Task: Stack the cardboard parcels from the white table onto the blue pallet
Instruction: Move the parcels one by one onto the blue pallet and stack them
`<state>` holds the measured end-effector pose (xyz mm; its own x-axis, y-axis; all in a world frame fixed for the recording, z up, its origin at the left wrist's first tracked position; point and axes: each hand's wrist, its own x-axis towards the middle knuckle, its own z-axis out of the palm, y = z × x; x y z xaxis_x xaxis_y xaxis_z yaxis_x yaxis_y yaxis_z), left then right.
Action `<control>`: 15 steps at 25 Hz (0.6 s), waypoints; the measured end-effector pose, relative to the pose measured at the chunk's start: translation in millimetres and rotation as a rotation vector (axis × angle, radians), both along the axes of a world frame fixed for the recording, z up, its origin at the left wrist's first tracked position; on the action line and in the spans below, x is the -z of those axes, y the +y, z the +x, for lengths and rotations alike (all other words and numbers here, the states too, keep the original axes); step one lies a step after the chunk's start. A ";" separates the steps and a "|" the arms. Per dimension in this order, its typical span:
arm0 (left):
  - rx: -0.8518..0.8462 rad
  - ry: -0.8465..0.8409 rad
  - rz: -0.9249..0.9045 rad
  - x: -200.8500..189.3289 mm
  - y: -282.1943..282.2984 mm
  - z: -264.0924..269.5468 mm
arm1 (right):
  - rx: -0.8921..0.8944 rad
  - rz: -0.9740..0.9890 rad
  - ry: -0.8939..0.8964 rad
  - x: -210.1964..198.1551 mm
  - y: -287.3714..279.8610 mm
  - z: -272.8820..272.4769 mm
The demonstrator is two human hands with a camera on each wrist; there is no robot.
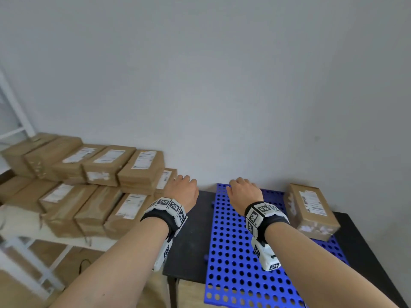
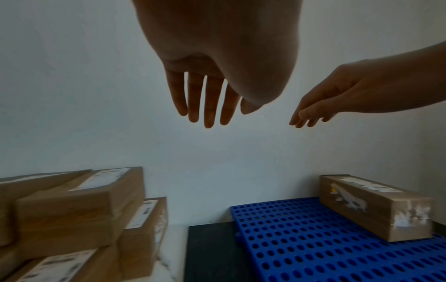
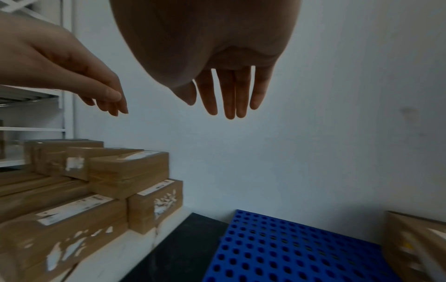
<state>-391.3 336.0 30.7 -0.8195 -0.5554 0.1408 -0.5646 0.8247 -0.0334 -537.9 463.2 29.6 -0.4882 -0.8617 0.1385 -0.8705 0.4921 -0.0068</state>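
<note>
Several brown cardboard parcels (image 1: 89,185) with white labels lie stacked on the white table (image 1: 73,241) at the left. One parcel (image 1: 311,210) rests on the far right of the blue perforated pallet (image 1: 233,252). My left hand (image 1: 184,187) hovers above the gap beside the nearest parcels, its fingers (image 2: 207,106) straight and holding nothing. Over the pallet's far left corner my right hand (image 1: 242,187) hangs in the air, empty, with straight fingers (image 3: 229,99).
The pallet lies on a black table (image 1: 189,241) that stands against a plain grey wall (image 1: 222,85). A white shelf frame (image 1: 13,112) rises at the far left. Wooden floor (image 1: 66,263) shows below the white table.
</note>
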 end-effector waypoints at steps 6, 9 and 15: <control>-0.171 0.001 -0.007 6.2 -76.1 76.5 | -0.147 0.007 0.020 8.2 -103.0 63.1; -0.200 -0.011 -0.019 12.8 -121.9 98.5 | -0.190 0.013 0.003 16.7 -158.0 78.5; -0.259 -0.020 -0.007 26.2 -212.4 110.2 | -0.227 0.014 -0.071 35.4 -251.2 88.5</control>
